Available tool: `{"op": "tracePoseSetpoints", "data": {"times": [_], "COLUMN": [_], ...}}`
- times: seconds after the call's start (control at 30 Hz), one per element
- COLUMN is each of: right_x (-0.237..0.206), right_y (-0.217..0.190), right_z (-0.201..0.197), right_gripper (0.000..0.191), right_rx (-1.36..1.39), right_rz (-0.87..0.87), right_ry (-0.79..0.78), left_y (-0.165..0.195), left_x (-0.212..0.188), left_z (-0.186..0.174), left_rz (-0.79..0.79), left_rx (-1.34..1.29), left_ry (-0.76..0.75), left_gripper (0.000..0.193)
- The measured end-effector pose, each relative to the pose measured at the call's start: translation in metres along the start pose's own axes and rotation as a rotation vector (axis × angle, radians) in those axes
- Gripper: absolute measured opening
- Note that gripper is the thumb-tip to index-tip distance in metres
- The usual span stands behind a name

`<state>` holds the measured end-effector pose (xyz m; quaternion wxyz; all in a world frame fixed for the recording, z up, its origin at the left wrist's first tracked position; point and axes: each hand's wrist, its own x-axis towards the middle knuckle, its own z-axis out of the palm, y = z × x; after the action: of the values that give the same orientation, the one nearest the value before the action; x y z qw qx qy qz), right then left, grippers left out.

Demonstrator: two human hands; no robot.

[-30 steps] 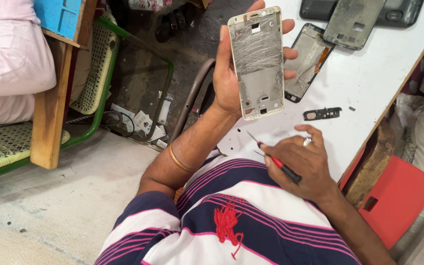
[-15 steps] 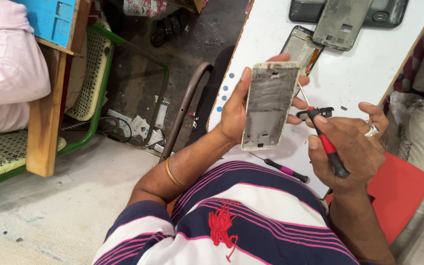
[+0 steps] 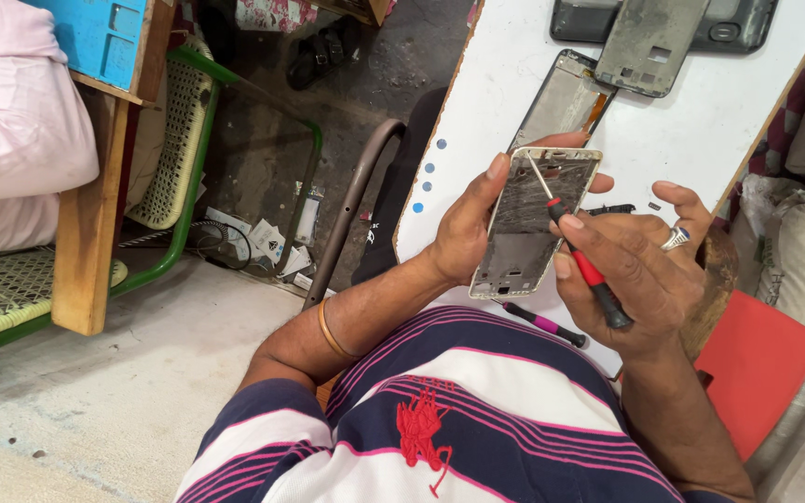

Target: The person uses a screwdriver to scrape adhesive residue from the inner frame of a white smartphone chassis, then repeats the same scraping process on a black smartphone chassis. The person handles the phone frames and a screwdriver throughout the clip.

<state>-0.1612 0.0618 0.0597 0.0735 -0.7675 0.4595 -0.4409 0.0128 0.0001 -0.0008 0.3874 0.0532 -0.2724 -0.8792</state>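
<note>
- Your left hand (image 3: 463, 233) is closed around the edges of a stripped phone frame (image 3: 533, 224), held tilted above the near edge of the white counter (image 3: 496, 84), not resting on it.
- Your right hand (image 3: 640, 270) is closed on a red-and-black screwdriver (image 3: 581, 263), and its thin shaft reaches into the upper part of the frame.
- The tip seems to sit at a corner near the top, though the view is too small to tell whether it is seated in a screw.
- The likeliest slip: the tip could skate off and scratch the frame's inner face, or jab the left fingers (image 3: 498, 168) curled over the top edge.
- With the frame held in the air, a freed screw could drop to the cluttered floor (image 3: 263, 186) and be lost among the scraps there.
- A second screwdriver with a pink handle (image 3: 544, 324) lies just under your hands at the counter's edge and could be knocked off.
- Farther up the counter lie another opened phone body (image 3: 566, 98), a grey back plate (image 3: 654, 42) and a small black part (image 3: 612, 210).
- A red stool (image 3: 761, 368) stands close to your right elbow.
</note>
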Motion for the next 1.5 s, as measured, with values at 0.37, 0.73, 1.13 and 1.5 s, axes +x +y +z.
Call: {"op": "tracePoseSetpoints", "data": {"times": [0.37, 0.73, 1.13, 1.5], "right_x": [-0.008, -0.007, 0.001, -0.011], "right_y": [0.011, 0.015, 0.012, 0.002], "right_z": [-0.012, -0.017, -0.020, -0.012], "right_gripper": [0.026, 0.022, 0.020, 0.018], "right_rx": [-0.080, -0.104, -0.114, -0.152], "right_rz": [0.131, 0.153, 0.124, 0.164], "right_ry": [0.015, 0.050, 0.043, -0.019], "left_y": [0.004, 0.009, 0.014, 0.020], "left_x": [0.001, 0.004, 0.005, 0.007], "left_z": [-0.010, -0.004, 0.001, -0.002], "left_rz": [0.026, 0.024, 0.067, 0.092], "left_rx": [-0.066, 0.016, 0.140, 0.258], "left_ry": [-0.026, 0.029, 0.052, 0.112], "left_gripper": [0.070, 0.073, 0.074, 0.076]}}
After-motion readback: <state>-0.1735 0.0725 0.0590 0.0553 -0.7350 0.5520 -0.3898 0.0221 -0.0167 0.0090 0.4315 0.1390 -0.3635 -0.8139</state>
